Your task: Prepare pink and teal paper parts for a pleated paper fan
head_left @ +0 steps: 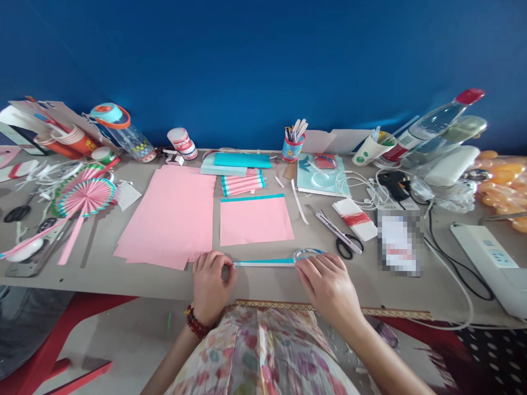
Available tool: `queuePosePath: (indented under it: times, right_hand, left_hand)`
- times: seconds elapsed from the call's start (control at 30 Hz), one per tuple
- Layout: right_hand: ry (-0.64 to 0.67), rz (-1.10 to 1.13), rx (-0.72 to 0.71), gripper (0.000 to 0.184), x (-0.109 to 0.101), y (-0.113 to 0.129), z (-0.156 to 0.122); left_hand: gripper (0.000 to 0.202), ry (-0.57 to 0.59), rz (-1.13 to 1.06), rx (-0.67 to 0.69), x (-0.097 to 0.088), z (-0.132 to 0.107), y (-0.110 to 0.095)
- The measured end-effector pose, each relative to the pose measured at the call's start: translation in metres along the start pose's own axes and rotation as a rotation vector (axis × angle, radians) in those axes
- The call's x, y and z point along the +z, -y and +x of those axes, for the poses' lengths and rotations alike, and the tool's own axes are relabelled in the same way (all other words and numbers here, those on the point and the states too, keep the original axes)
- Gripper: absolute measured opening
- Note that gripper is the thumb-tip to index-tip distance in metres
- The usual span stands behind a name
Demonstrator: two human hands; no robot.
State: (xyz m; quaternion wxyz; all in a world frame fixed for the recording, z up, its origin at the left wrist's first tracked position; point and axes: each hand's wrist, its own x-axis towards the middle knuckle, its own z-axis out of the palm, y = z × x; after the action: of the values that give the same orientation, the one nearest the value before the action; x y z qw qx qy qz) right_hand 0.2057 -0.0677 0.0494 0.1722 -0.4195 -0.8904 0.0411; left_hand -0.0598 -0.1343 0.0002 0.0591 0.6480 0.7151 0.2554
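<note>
My left hand (211, 285) rests near the table's front edge, fingers curled and pinching the left end of a long teal-and-white paper strip (263, 263). At the strip's right end my right hand (329, 285) lies with fingers bent down over it, touching a roll of clear tape (307, 254). Just beyond the strip lies a pink paper square with a teal top edge (255, 220). A stack of large pink sheets (171, 216) lies to the left of it.
Black-handled scissors (340, 236) lie right of the square. Pink-teal folded strips (242, 182), a teal sheet (242, 160), a pen cup (292, 147), a glue jar (182, 142), paper fans (84, 197), bottles (436, 123), cables and a white power strip (489, 263) crowd the table.
</note>
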Motion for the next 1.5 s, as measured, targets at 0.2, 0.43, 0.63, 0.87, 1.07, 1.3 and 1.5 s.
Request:
queuePosePath:
  times: [0.2, 0.43, 0.63, 0.87, 1.07, 1.3, 1.5]
  right_hand:
    - [-0.003, 0.008, 0.004, 0.020, 0.0002, -0.0004, -0.0003]
    - [0.005, 0.011, 0.001, 0.019, 0.0005, -0.0019, 0.0000]
    - [0.002, 0.013, -0.005, 0.019, 0.0010, -0.0026, 0.0006]
    - [0.010, 0.021, 0.001, 0.019, 0.0018, -0.0030, 0.0012]
    - [0.004, 0.020, -0.004, 0.019, 0.0016, -0.0029, 0.0017]
    - [-0.026, 0.021, -0.014, 0.019, 0.0031, -0.0037, 0.0008]
    - [-0.019, 0.016, -0.008, 0.020, 0.0033, -0.0040, 0.0012]
  left_hand:
    - [0.010, -0.011, 0.002, 0.011, 0.0005, -0.0004, -0.0004]
    - [0.010, -0.034, -0.016, 0.012, 0.0035, -0.0025, 0.0024]
    - [0.006, -0.037, -0.055, 0.012, 0.0028, -0.0033, 0.0040]
    - [0.003, -0.011, -0.098, 0.025, -0.0018, -0.0028, 0.0039]
    - [0.008, -0.007, -0.134, 0.019, -0.0023, -0.0028, 0.0050]
    - [0.008, -0.019, -0.113, 0.033, -0.0012, -0.0013, 0.0055]
    - [0.007, -0.011, -0.091, 0.033, -0.0012, -0.0015, 0.0043]
